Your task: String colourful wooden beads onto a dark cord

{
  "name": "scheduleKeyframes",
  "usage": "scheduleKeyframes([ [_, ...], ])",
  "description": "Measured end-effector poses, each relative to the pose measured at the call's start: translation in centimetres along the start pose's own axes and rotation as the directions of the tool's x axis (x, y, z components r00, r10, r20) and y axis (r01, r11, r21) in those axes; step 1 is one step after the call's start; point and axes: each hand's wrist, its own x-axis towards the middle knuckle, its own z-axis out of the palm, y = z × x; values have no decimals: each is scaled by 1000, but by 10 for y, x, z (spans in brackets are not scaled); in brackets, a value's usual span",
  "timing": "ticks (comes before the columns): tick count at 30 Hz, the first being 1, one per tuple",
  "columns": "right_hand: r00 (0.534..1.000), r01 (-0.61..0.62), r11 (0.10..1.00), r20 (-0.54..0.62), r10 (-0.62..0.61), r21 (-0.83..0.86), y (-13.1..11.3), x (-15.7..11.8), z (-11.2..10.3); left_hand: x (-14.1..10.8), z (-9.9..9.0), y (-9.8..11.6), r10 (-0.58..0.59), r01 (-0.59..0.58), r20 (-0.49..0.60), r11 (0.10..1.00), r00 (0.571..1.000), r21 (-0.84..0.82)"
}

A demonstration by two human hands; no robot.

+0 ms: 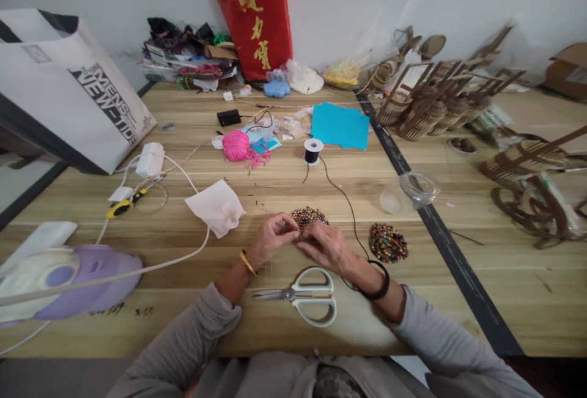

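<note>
My left hand (276, 234), with a gold bangle at the wrist, is closed in a pinch. Its fingertips meet those of my right hand (326, 245), also pinched, over a small dark bit too tiny to name. A black cord (347, 199) runs from a white spool (313, 151) down under my right wrist and loops toward that hand, which appears to grip it. Just beyond the fingers lies a pile of multicoloured beads (308, 216), partly covered by my hands. A second bead bundle (388, 243) rests to the right. White-handled scissors (300, 295) lie nearer me, blades pointing left.
Blue sheets (340, 125) and pink yarn (236, 145) lie farther back. A white tissue (215, 207), a yellow cutter (120, 208) and a purple-white device (87, 282) with cables are at left. Clear round containers (418, 189) and woven baskets (431, 104) stand at right.
</note>
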Motion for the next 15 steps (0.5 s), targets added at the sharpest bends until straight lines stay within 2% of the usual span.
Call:
scheduleKeyframes([
  [6,999,-23,1000,-31,22,-6,-1,3,-3,0,-1,1,-4,5,-30,1000,1000,26],
  [15,994,-43,998,-94,47,46,-2,4,-1,0,0,-1,2,4,69,996,998,-94],
])
